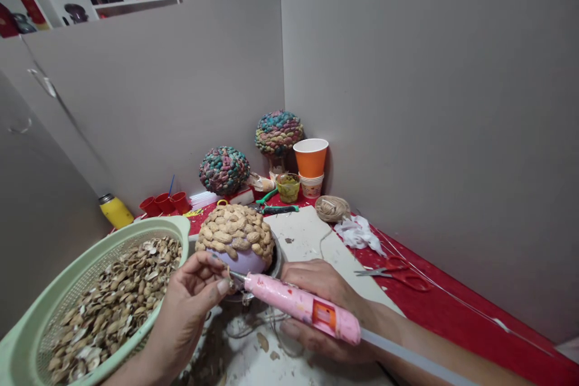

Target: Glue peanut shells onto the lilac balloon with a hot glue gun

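A pink hot glue gun lies in my right hand, whose fingers are wrapped round it, and a glue stick sticks out of its back end. The thumb and fingers of my left hand pinch a small piece of peanut shell at the gun's nozzle tip. Just behind both hands, a lilac ball rests in a metal bowl. Peanut shells cover the ball's upper part; a smooth band of lilac shows below them. My fingers partly hide its lower left edge.
At left stands a green basket of loose peanut shells. Scissors and twine lie right. Behind are two colourful shell-covered balls, stacked paper cups, red cups and a yellow bottle. Walls close the back.
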`<state>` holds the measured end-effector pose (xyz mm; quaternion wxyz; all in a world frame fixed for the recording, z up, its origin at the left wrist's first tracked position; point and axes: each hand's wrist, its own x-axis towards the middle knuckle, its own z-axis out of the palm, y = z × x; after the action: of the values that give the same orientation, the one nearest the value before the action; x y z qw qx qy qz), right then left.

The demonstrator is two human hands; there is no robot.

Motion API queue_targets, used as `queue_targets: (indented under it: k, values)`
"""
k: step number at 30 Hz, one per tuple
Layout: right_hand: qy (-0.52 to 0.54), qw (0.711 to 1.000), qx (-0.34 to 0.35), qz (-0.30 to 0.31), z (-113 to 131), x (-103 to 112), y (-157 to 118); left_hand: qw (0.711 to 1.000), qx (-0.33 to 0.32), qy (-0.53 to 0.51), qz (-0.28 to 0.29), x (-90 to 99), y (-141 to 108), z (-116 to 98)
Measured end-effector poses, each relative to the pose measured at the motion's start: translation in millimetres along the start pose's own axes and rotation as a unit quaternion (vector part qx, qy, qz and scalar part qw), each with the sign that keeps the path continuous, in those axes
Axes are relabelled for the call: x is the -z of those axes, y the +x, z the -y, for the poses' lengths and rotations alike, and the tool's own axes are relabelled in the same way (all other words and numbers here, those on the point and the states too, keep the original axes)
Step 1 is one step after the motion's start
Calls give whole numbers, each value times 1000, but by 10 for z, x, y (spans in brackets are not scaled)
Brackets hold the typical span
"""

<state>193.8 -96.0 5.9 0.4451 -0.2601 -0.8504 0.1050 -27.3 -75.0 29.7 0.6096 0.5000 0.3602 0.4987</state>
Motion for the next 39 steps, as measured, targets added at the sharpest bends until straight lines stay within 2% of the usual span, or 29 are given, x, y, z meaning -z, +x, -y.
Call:
queue_targets:
  k: [8, 20, 28, 39]
  values:
    - [-9, 1000, 2, 6, 14, 17, -6, 1000, -10, 23, -15, 43, -5, 49]
    - [-3, 1000, -12, 11, -9, 6, -14, 999, -23, 22, -35, -9, -27, 18]
    - [-20, 999, 13, -25, 0, -8, -4, 999, -27, 24, -24, 17, -11, 46]
    - [-47, 999, 11, -12, 30, 4, -9, 1000, -24, 3, 19, 69, -17, 59]
